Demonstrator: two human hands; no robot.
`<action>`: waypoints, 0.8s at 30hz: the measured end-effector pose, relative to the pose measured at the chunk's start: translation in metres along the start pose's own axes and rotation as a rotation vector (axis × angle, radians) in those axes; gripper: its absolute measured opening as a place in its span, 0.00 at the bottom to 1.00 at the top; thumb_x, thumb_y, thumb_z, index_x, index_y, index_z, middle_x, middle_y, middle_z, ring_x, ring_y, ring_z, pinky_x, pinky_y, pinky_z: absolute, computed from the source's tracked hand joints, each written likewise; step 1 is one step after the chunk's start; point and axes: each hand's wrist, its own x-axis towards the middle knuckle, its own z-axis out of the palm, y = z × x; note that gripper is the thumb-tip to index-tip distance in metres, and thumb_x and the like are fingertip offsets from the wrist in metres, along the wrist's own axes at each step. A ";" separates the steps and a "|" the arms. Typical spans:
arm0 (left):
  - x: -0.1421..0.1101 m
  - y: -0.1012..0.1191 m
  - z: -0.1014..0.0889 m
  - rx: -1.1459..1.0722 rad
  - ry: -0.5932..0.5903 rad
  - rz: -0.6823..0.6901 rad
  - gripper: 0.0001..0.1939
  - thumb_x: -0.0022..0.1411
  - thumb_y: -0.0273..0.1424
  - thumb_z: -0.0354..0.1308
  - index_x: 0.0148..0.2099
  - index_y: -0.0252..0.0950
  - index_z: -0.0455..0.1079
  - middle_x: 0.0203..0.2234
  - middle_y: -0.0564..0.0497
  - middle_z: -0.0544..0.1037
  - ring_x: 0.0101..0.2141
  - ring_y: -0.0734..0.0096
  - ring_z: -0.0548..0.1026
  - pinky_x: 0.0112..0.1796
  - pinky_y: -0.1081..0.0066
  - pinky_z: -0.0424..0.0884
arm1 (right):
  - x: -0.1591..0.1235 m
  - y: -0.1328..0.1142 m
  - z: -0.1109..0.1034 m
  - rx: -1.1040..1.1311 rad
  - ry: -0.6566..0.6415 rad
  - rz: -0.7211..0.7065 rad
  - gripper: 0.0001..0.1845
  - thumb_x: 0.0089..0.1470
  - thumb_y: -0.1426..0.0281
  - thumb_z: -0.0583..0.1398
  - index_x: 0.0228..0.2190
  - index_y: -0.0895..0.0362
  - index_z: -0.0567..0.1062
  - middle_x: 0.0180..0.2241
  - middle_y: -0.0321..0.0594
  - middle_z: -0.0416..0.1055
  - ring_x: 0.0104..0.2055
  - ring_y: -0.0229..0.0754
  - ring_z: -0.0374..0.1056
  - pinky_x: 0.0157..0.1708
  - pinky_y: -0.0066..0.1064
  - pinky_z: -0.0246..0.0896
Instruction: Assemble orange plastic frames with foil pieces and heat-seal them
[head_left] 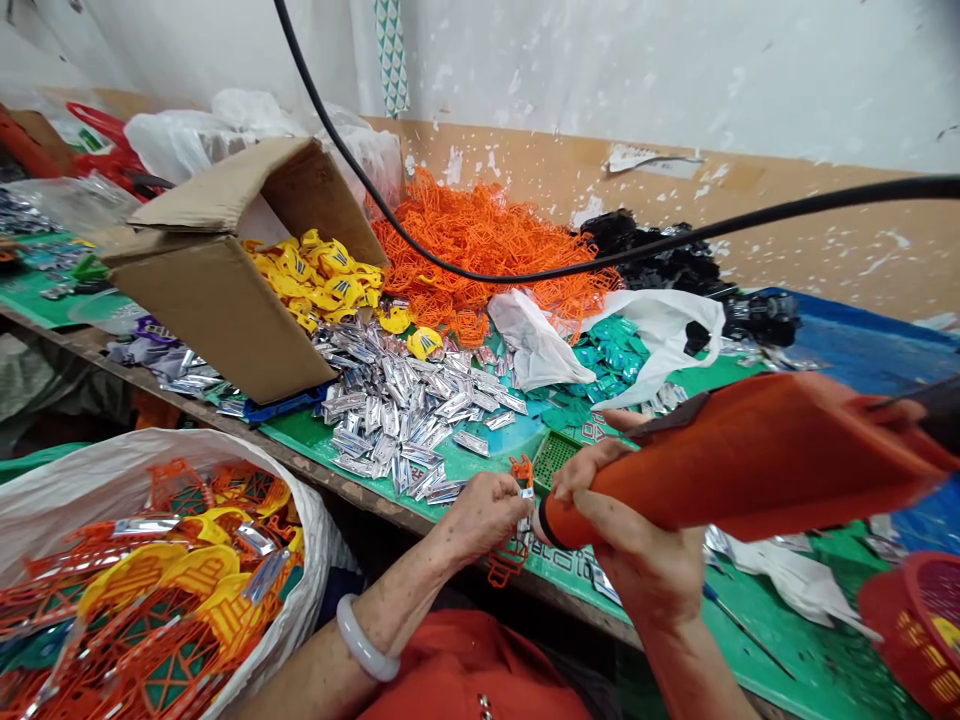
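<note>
My left hand [491, 515] is closed in a pinch on an orange plastic frame [508, 565] with a small silver piece on it, just above the table's front edge. The fingers hide part of this frame. Wrapped round a thick orange power tool [720, 470], my right hand [649, 555] grips it near its narrow front end. That end points left and almost meets the frame at my left fingertips. A small green basket [556, 455] stands just behind both hands. Loose silver plastic pieces [405, 410] lie heaped to the left of it.
A tilted cardboard box [217, 300] spills yellow parts [322, 280]. Orange frames [480, 240] are piled by the wall. A white sack [322, 540] of assembled pieces stands front left, a red basket [892, 620] at right. A black cable [420, 250] hangs across the view. A screwdriver [750, 630] lies on the table.
</note>
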 end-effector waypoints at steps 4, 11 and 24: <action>-0.001 -0.002 0.001 -0.074 0.034 0.003 0.12 0.50 0.38 0.55 0.20 0.38 0.60 0.09 0.60 0.58 0.13 0.77 0.55 0.18 0.73 0.47 | -0.005 0.008 -0.006 0.007 0.001 -0.041 0.29 0.45 0.71 0.64 0.49 0.50 0.64 0.27 0.31 0.70 0.29 0.40 0.67 0.38 0.41 0.64; -0.002 -0.006 -0.001 -0.207 0.092 0.013 0.12 0.51 0.37 0.56 0.21 0.37 0.60 0.07 0.61 0.61 0.12 0.80 0.54 0.17 0.76 0.48 | -0.005 -0.002 -0.002 0.121 -0.024 -0.123 0.28 0.44 0.74 0.64 0.48 0.48 0.66 0.24 0.29 0.70 0.26 0.38 0.66 0.35 0.37 0.65; -0.007 0.016 -0.013 -0.649 -0.016 -0.183 0.09 0.57 0.31 0.49 0.25 0.35 0.59 0.13 0.62 0.56 0.12 0.86 0.48 0.14 0.82 0.44 | 0.049 -0.015 -0.033 -0.137 0.386 -0.190 0.17 0.36 0.69 0.71 0.30 0.57 0.73 0.26 0.34 0.71 0.24 0.40 0.67 0.24 0.34 0.62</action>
